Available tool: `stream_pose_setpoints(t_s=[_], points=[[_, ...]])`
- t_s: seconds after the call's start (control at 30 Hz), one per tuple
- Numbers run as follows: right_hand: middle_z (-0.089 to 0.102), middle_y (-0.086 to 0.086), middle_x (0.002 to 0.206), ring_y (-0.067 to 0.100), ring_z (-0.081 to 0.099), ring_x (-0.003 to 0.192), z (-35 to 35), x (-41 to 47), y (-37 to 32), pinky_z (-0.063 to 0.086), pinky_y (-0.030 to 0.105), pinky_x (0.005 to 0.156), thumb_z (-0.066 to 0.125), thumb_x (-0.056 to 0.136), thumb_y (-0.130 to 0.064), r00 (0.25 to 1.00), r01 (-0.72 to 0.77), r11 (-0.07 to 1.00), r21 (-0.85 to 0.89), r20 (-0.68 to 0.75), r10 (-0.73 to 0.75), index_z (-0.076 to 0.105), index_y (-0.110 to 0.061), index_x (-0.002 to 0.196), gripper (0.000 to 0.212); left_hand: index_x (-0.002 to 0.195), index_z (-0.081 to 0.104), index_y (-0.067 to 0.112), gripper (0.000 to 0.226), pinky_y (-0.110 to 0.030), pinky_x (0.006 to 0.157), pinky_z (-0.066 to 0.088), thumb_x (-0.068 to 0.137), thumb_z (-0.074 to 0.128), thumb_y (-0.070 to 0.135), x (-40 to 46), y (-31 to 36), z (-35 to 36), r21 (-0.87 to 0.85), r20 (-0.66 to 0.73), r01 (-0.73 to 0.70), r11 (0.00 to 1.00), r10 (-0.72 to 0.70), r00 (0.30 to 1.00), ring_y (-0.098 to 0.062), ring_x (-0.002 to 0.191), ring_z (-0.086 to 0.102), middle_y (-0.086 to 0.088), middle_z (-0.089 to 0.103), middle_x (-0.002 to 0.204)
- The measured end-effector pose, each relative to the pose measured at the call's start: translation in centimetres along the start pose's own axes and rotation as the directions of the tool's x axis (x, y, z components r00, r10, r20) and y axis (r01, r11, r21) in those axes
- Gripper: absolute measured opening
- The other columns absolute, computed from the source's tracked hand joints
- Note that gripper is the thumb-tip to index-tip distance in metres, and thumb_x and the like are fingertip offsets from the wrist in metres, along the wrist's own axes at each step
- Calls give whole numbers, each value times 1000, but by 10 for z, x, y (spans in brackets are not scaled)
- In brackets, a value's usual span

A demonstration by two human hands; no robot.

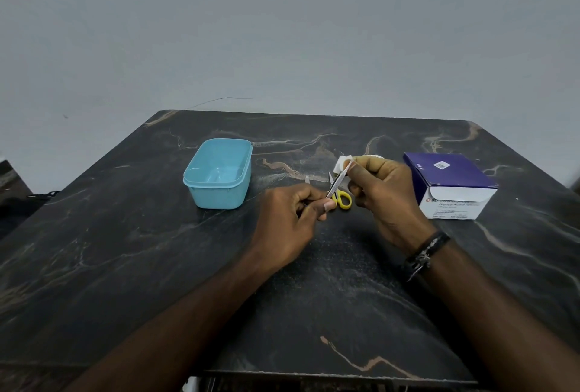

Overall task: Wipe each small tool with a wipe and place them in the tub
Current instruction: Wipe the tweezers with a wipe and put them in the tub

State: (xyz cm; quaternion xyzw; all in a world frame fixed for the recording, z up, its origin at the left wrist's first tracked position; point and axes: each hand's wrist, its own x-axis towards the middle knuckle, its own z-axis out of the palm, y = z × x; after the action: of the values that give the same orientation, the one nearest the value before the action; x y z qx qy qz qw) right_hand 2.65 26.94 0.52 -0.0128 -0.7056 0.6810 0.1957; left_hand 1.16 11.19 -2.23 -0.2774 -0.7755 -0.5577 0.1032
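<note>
**Inspector A:** Head view puts the tweezers [338, 180] in the air above the table [125, 266], between the two hands. We record the left hand [288, 219] pinching the lower end between thumb and curled fingers, and the right hand [381, 190] with fingers curled, pinching the white wipe [344, 162] about the upper end.

**Inspector B:** We agree. The long axis runs up and to the right, from the left-hand pinch toward the wipe. We judge the wiping stroke must travel along that line, so the right hand has to slide down the shaft toward the left hand.

**Inspector A:** And the tub [219, 172]?

**Inspector B:** Blue, open-topped, standing well to the left of both hands. The left hand is the nearer one, and it already holds the tool, so we expect the drop to fall to that hand. We cannot tell whether anything lies inside the tub.

**Inspector A:** Other tools noted?

**Inspector B:** Yellow-handled scissors [343, 199] lie on the table just behind the tweezers, partly hidden by them. A small pale sliver of something shows above the left knuckles; we cannot identify it. The swab box [452, 184] stands to the right of the right hand, near it.

**Inspector A:** Our judgement: first tool in hand, wiping not yet finished, scissors not yet wiped.
</note>
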Motion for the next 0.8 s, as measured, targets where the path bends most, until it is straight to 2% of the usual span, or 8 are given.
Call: stream_pose_setpoints(t_s=[0.13, 0.2, 0.37, 0.5, 0.63, 0.73, 0.8], points=[[58, -6, 46, 5, 50, 43, 3, -3, 3, 41, 22, 47, 60, 95, -14, 998, -26, 999, -31, 51, 28, 66, 8, 91, 23, 88, 74, 12, 4, -14, 58, 49, 85, 71, 12, 0, -1, 0, -15, -21, 6, 1000, -6, 1000, -2, 61, 65, 5, 70, 69], [57, -7, 47, 5, 49, 44, 4, -4, 4, 39, 27, 51, 58, 95, -12, 997, -36, 998, -52, 65, 40, 67, 2, 87, 18, 87, 74, 12, 3, -12, 57, 47, 85, 71, 11, 0, -2, 0, -24, -28, 5, 1000, -5, 1000, 0, 59, 64, 6, 70, 68], [56, -7, 48, 6, 48, 46, 4, -4, 4, 37, 29, 53, 59, 95, -10, 996, -37, 996, -85, 82, 44, 70, -6, 82, 17, 87, 74, 14, 3, -10, 55, 44, 86, 71, 15, 1, -2, -1, -4, -36, 3, 1000, -3, 999, 2, 56, 61, 6, 69, 67], [55, -5, 49, 10, 46, 48, 1, 1, 3, 40, 26, 49, 62, 93, -12, 999, -20, 999, -48, 27, 22, 71, -2, 84, 16, 86, 72, 17, 4, -9, 52, 42, 86, 70, 14, 1, 0, -1, -26, -24, 7, 1000, -7, 1000, 3, 53, 59, 6, 69, 67], [55, -10, 46, 1, 44, 42, -4, 4, 0, 36, 14, 42, 64, 92, -15, 999, 19, 1000, -4, -29, -19, 69, 9, 94, 24, 88, 73, 17, 5, -12, 54, 47, 86, 71, 13, 1, 0, 1, -41, -3, 8, 999, -8, 1000, 0, 57, 63, 6, 70, 68], [56, -9, 44, 1, 46, 39, -3, 2, 0, 36, 13, 40, 61, 94, -14, 1000, -6, 1000, 17, -11, 6, 67, 7, 93, 22, 87, 74, 16, 4, -11, 53, 44, 86, 70, 14, 0, -1, 2, -28, -3, 10, 1000, -10, 1000, 0, 54, 60, 5, 69, 66], [56, -7, 46, 4, 46, 42, 0, 0, 3, 37, 17, 43, 61, 94, -15, 999, -26, 999, -28, 24, 27, 68, 2, 88, 19, 85, 73, 17, 5, -12, 50, 41, 87, 69, 15, 0, -2, 1, -16, -6, 17, 1000, -17, 1000, 2, 49, 55, 5, 68, 65]])
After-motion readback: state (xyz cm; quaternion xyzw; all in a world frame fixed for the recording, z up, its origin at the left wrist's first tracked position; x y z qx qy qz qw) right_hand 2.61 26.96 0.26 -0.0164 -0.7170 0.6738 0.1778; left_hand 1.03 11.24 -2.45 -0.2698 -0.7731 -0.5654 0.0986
